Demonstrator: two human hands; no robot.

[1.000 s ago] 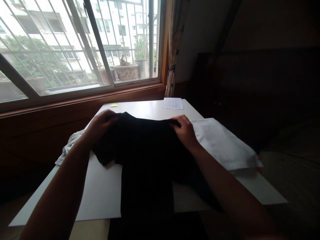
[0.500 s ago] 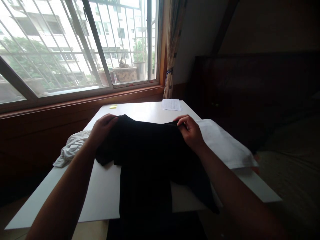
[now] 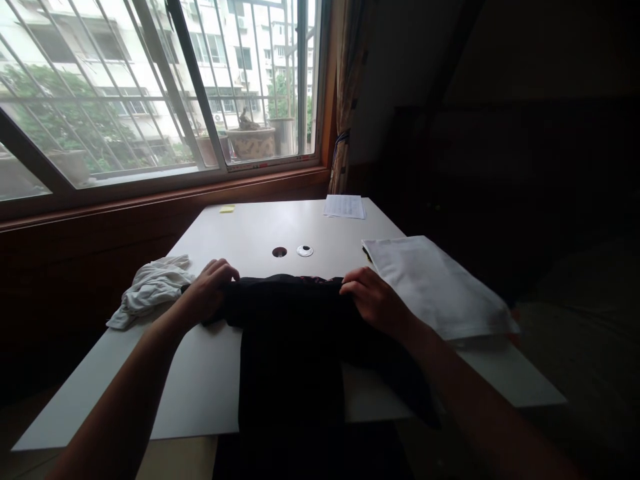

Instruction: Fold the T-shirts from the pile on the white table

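Observation:
A black garment [image 3: 290, 347] lies on the white table [image 3: 210, 373] and hangs over its near edge. My left hand [image 3: 213, 290] grips the garment's far left corner with curled fingers. My right hand [image 3: 373, 300] is closed on the far right corner. Both hands rest low on the table, holding the folded far edge of the cloth.
A crumpled white cloth [image 3: 150, 287] lies at the table's left edge. A folded white fabric [image 3: 435, 283] sits on the right. A paper sheet [image 3: 345, 207], a yellow note [image 3: 227, 209], a cable hole [image 3: 279, 252] and its round cap [image 3: 305, 251] lie farther back. A barred window [image 3: 150, 87] is behind.
Both hands pulled the garment's far edge toward me and down onto the table, folding it over. The hole and cap in the table came into view.

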